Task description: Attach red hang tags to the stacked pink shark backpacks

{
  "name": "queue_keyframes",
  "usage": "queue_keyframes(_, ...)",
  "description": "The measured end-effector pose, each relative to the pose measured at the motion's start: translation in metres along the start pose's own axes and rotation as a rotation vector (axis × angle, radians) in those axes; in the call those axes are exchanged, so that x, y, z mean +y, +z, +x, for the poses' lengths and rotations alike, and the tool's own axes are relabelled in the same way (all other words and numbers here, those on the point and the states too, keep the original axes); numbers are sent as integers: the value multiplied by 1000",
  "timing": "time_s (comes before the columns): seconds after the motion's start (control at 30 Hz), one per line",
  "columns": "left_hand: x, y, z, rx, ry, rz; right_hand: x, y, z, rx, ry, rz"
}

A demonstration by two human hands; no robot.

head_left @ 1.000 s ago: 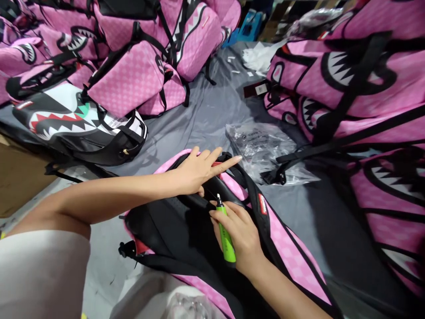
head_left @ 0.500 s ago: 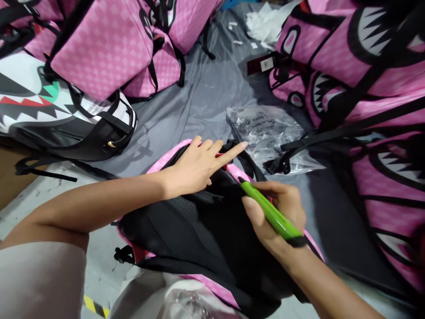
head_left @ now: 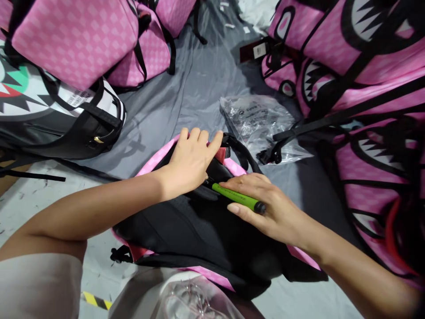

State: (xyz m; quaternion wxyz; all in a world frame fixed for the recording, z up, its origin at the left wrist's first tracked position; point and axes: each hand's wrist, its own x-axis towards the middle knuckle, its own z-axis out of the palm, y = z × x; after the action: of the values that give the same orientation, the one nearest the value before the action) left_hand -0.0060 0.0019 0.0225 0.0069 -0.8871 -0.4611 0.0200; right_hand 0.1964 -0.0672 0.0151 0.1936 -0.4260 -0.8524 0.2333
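A pink and black backpack [head_left: 199, 226] lies back side up, its black padded panel facing me. My left hand [head_left: 189, 161] is closed over its top edge, fingers bent across the pink rim and thumb on the black side. In my right hand [head_left: 262, 199] is a green marker pen [head_left: 234, 196] with black ends, its tip pointing left at the black fabric near my left thumb. The exact contact of the tip is hard to make out. Beside the left fingers shows a small red patch [head_left: 220, 155], and a black strap loop [head_left: 244, 153] rises from the top.
Pink checkered bags [head_left: 76, 40] and a black-and-white shark-print bag [head_left: 59, 119] crowd the left. More pink shark-face backpacks [head_left: 375, 150] line the right. A clear plastic bag [head_left: 262, 126] lies beyond on the grey cloth [head_left: 159, 106]. Clear plastic [head_left: 195, 299] also sits below.
My right hand has moved the green marker pen left and turned it flatter, its tip now by my left thumb. My left index finger has drawn in from its outstretched pose. The view has shifted slightly.
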Motion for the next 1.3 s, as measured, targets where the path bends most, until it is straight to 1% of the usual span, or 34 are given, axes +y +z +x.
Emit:
queue_keyframes(0.13, 1, 1, -1, 25, -5, -4, -4, 3, 1, 56, 14, -12)
queue_keyframes(0.27, 2, -1, -2, 49, 3, 0, -7, -2, -3, 22, 53, 7)
queue_keyframes(0.37, 4, -5, -3, 48, 7, 7, -8, -3, -2, -16, 23, -11)
queue_keyframes(0.5, 5, -9, -4, 24, 12, 23, -11, 2, 2, 21, -21, -78)
queue_keyframes(0.57, 5, -10, -4, 23, 13, 29, -13, 2, 2, 15, -34, -102)
queue_keyframes(0.67, 6, -11, -3, 17, 16, 45, -15, -1, 1, -23, -64, -124)
queue_keyframes(0.73, 7, -12, -3, 16, 16, 54, -16, -4, 2, -16, -80, -134)
queue_keyframes(1.17, 6, -10, -6, 54, 30, 17, -18, -6, 6, -34, -109, -151)
queue_keyframes(1.3, 6, -9, -7, 74, 21, 21, -19, -8, 8, -60, -143, -146)
